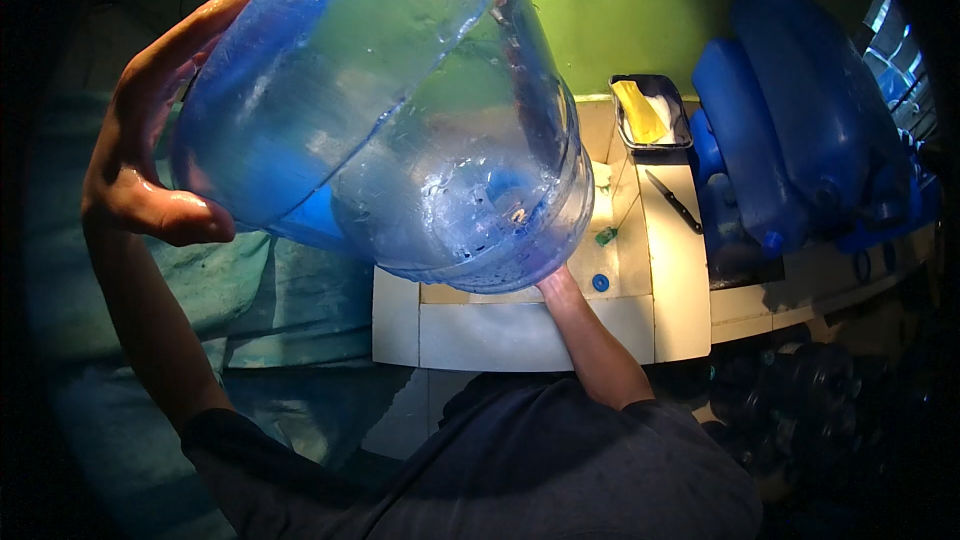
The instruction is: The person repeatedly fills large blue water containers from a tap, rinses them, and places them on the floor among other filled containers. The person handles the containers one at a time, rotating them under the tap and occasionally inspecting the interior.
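Observation:
A large clear blue plastic water jug [420, 127] fills the upper middle of the view, raised over a tiled basin and tilted. My left hand [150, 142] grips its left end, fingers spread around the wet plastic and the thumb beneath. The right forearm reaches up to the jug's lower right side; my right hand [556, 277] is mostly hidden behind the jug, so its hold cannot be made out. Through the wall, a bluish patch and water droplets show. In the basin [634, 262] lie a blue ring [601, 283] and a small green object [606, 236].
A knife with a black handle [679, 206] lies on the tiled ledge [679, 285]. Behind it stands a black tray [652, 144] holding a yellow cloth or sponge. Large blue containers [802, 97] crowd the right. Teal sheeting [202, 292] hangs at the left.

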Tool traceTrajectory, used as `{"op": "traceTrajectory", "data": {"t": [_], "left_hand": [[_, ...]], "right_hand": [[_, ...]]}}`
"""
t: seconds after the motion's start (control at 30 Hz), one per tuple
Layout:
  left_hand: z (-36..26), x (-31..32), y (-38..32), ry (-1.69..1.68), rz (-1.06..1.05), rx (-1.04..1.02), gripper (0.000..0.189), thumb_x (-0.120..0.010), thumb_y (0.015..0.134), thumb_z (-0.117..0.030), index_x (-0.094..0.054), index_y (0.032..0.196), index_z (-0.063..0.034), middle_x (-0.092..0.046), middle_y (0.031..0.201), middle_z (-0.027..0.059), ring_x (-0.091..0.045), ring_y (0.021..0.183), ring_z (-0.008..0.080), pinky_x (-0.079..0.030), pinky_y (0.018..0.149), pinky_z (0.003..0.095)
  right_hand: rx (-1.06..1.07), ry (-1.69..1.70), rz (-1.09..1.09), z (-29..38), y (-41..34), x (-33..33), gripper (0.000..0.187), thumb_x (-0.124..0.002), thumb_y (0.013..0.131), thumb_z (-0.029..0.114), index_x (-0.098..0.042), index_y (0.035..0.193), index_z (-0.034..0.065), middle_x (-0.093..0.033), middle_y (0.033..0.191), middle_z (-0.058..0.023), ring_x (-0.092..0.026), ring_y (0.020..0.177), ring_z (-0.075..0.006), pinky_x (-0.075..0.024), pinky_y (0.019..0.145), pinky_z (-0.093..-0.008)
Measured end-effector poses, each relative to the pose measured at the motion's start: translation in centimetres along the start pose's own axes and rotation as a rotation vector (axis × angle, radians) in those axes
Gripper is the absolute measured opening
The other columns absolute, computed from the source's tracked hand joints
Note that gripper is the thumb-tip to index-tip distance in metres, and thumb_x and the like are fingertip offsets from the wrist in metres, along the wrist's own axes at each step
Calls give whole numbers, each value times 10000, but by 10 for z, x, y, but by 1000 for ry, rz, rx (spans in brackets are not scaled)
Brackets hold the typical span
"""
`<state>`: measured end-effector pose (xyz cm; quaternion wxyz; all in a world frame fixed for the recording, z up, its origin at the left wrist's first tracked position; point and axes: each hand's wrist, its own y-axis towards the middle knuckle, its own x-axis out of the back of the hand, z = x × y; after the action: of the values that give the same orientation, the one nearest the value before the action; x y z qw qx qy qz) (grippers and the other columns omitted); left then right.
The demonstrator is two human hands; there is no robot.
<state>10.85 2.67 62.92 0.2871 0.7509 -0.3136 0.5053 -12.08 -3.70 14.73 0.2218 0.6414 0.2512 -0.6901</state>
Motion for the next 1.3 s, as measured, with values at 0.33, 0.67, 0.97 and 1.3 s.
{"op": "traceTrajectory", "data": {"t": [0.33, 0.67, 0.97, 1.3], "left_hand": [[-36, -38, 51, 246, 44, -96, 1102, -895, 547, -508, -449, 1444, -48, -511, 1421, 197, -498, 1316, 347, -284, 1132, 589], [19, -208, -44, -658, -515, 642, 789, -758, 824, -472, -476, 1382, 8, -574, 1274, 92, -520, 1179, 174, -377, 1046, 346], [193, -436, 52, -755, -1012, 745, 842, -826, 792, -232, -364, 1445, 33, -513, 1381, 260, -515, 1281, 309, -417, 1069, 422], [215, -338, 152, -847, -780, 617, 176, -543, 912, -103, -661, 995, -3, -644, 809, 11, -562, 736, 70, -470, 628, 247]], "right_hand": [[-6, -9, -17, 5, -3, -7, 466, -493, 975, 448, -583, 1213, 58, -628, 1130, -121, -624, 1018, -265, -531, 889, -405], [427, -192, -269, 99, -80, -6, 432, -553, 943, 462, -659, 1095, 71, -685, 984, -100, -671, 892, -248, -572, 786, -377], [993, -842, -429, 124, -13, 24, 265, -743, 738, -6, -660, 977, 73, -645, 877, -6, -616, 775, -134, -521, 737, -298], [588, -1877, -435, 77, 67, 47, 450, -799, 671, 374, -645, 980, 85, -703, 889, -161, -695, 843, -360, -548, 762, -434]]}}
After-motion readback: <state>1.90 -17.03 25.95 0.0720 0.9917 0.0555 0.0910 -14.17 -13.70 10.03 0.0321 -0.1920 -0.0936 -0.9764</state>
